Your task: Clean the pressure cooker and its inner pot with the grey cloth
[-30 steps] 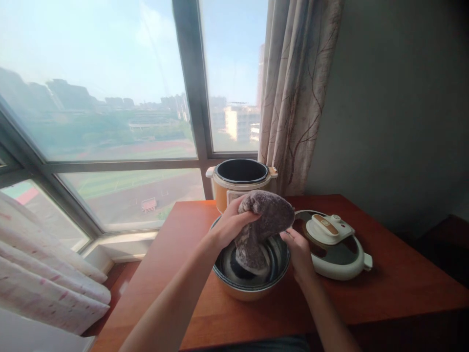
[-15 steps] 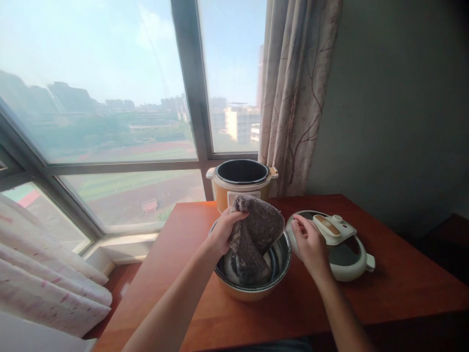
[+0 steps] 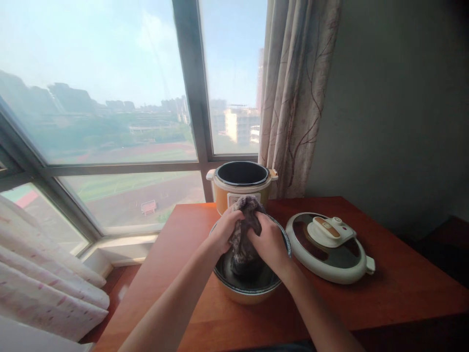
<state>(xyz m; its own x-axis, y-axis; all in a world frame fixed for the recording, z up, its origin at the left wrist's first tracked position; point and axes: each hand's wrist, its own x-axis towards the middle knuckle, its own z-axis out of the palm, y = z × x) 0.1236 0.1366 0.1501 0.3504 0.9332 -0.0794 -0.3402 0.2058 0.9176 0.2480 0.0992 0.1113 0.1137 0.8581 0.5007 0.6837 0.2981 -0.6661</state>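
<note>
A dark grey-brown cloth (image 3: 246,239) is bunched between both hands, its lower end hanging into a round metal pot (image 3: 252,299). My left hand (image 3: 224,230) grips the cloth from the left, thumb on top. On the other side my right hand (image 3: 270,239) has its thumb and fingers closed around the cloth. The pot stands upright on the table, with a dark inside and a tan outside. Behind it is the electric cooker body (image 3: 224,194), with no lid on and a dark hollow showing. Parts of the pot's rim are hidden by my hands.
The cooker lid (image 3: 328,266), white with a dark top and a raised handle, lies on the wooden table (image 3: 164,278) to the right. A window (image 3: 110,98) and a curtain (image 3: 298,98) are behind the table. Another curtain (image 3: 47,283) hangs at lower left.
My right hand has moved left from above the lid and taken hold of the cloth. The cloth, spread wider before, is now gathered between both hands.
</note>
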